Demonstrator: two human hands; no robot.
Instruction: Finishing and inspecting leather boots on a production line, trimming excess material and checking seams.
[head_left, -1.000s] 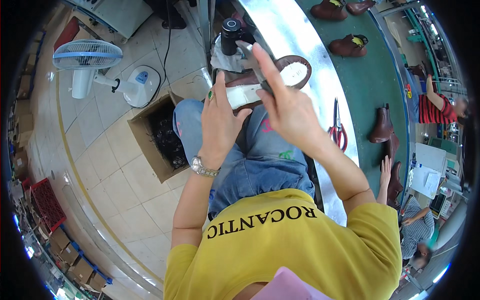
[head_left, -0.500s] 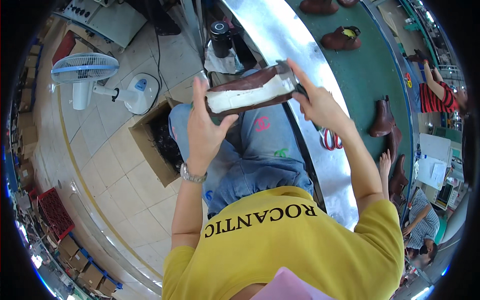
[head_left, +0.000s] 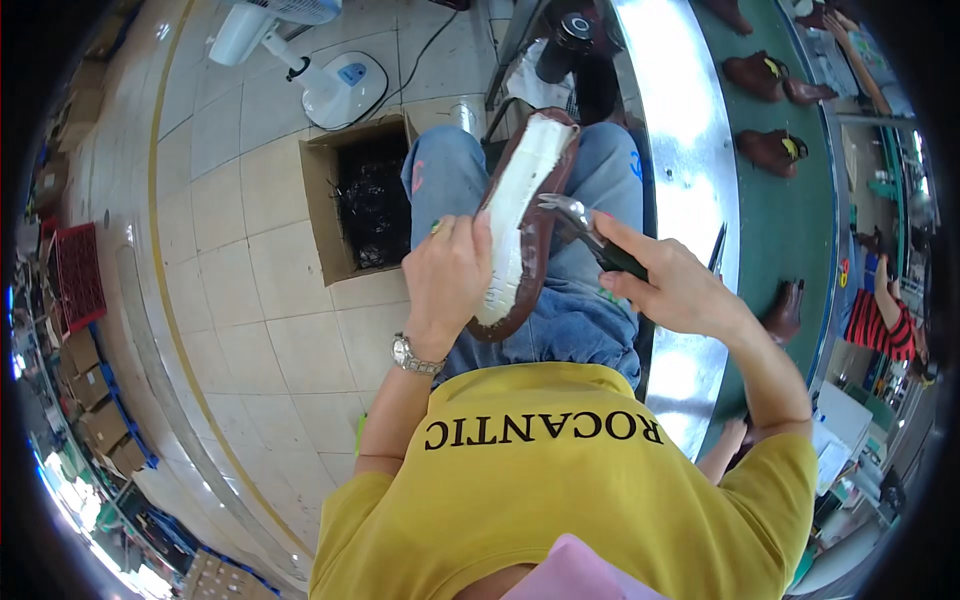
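A brown leather shoe [head_left: 521, 215] lies bottom up across my lap, its long white insole facing me and the leather edge folded round it. My left hand [head_left: 452, 275] is closed on the shoe's left side, the thumb end near the white insole. In my right hand [head_left: 672, 283] is a pair of pliers [head_left: 572, 212] with a curved metal head and dark handles. The metal tip is at the shoe's right edge; whether it touches the leather I cannot tell.
An open cardboard box [head_left: 325, 210] with dark contents stands on the floor at left, near a fan [head_left: 345, 85]. A metal ledge [head_left: 690, 200] runs along my right, beside a green conveyor [head_left: 800, 215] carrying brown shoes. A black bottle [head_left: 566, 48] stands ahead; other people work at right.
The shoe has come down from both raised hands to my lap and turned lengthwise. My right hand has left its end, and the pliers now point at its edge. The view has shifted.
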